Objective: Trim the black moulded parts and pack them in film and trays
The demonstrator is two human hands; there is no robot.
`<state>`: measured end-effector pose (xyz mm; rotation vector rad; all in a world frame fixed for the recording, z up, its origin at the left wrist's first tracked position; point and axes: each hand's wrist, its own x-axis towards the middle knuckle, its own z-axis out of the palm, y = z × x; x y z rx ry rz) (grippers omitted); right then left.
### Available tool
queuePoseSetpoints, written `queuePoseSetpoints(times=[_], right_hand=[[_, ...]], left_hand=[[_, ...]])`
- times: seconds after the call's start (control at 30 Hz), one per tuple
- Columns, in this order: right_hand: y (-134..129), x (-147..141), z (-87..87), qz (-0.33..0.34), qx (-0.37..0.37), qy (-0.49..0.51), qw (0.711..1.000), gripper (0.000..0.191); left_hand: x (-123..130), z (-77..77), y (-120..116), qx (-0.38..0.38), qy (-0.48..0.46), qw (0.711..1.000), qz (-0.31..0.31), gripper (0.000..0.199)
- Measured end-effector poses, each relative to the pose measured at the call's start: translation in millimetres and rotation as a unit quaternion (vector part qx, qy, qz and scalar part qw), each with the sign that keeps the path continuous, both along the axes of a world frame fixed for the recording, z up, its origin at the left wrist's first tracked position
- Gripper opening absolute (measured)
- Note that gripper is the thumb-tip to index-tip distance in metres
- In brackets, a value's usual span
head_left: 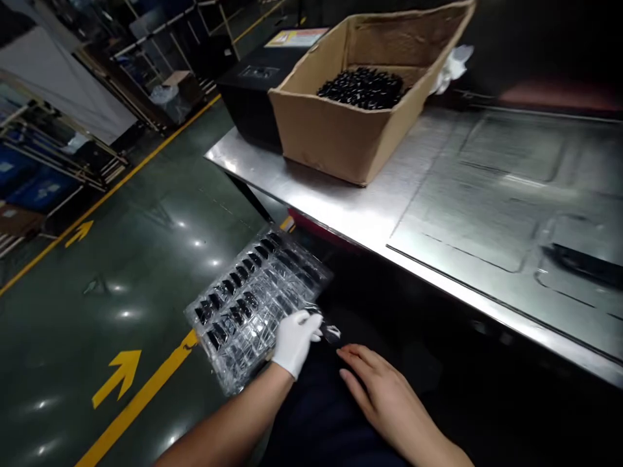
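My left hand (296,338), in a white glove, has its fingers closed on a small dark part (331,334) with a pale patch on it. My bare right hand (374,389) is just to the right, its fingertips close to that part and its thumb apart from the fingers. Beside and beyond my left hand lies a clear plastic tray (265,285) with rows of pockets, many of them holding dark curved pieces. Some pockets near the glove show only clear plastic.
A metal table (331,201) runs along the right, bearing a cardboard box (326,139) of small black parts and a black bin (253,97). A dark object (584,263) lies at the far right. Racks (63,149) stand beyond the yellow floor line.
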<state>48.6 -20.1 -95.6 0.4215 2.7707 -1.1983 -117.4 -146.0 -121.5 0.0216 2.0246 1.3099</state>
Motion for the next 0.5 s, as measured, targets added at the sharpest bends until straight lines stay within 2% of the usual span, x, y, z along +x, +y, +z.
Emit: queuePoseSetpoints(times=[0.07,0.13,0.23,0.33,0.5], right_hand=[[0.9,-4.4,0.8,0.033,-0.028,-0.03,0.999,0.041],[6.4,-5.5,-1.0,0.036,-0.047,-0.064,0.996,0.043],[17.5,-1.0,-10.3,0.024,-0.061,-0.104,0.992,0.046],[26.2,8.9,-21.9,-0.005,-0.066,-0.125,0.99,0.049],[31.2,25.3,-29.9,-0.069,-0.09,-0.149,0.982,0.052]], left_hand=[[-33.2,-14.9,-32.1,-0.037,0.001,0.997,0.072,0.024],[-70.3,-25.1,-61.9,-0.067,0.014,0.989,0.127,0.025],[-118.6,-36.7,-91.4,-0.12,0.031,0.978,0.168,0.029],[-145.2,-47.7,-98.6,-0.18,0.034,0.971,0.152,0.032],[-152.6,-55.9,-90.8,-0.28,0.028,0.958,0.052,0.032]])
